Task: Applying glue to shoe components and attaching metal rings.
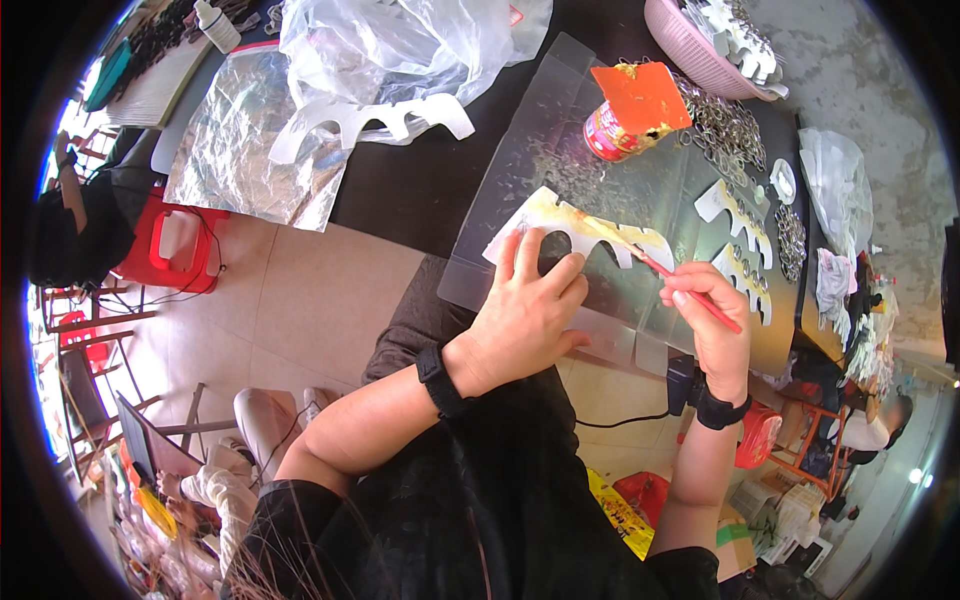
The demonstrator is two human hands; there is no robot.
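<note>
A white curved piece with scalloped cut-outs [545, 215] lies on a clear sheet [480, 250] over the dark table, with a yellowish smear along its upper part. The spread fingers of my left hand [530, 310] press down on its left part. Closed round the red handle of a slim brush [690, 282], my right hand [715, 320] keeps the brush tip on the smeared part of the piece. Beyond it stands a red tin [610, 135] with an orange square card [640, 95] on top, stained with yellowish stuff.
Similar white pieces with metal rings [740, 270] lie at right. A heap of metal rings [725, 130] lies by a pink basket [680, 45] of more pieces. Clear plastic bags [390, 50] and a plain white piece [350, 125] lie at left. Another person [95, 220] sits far left.
</note>
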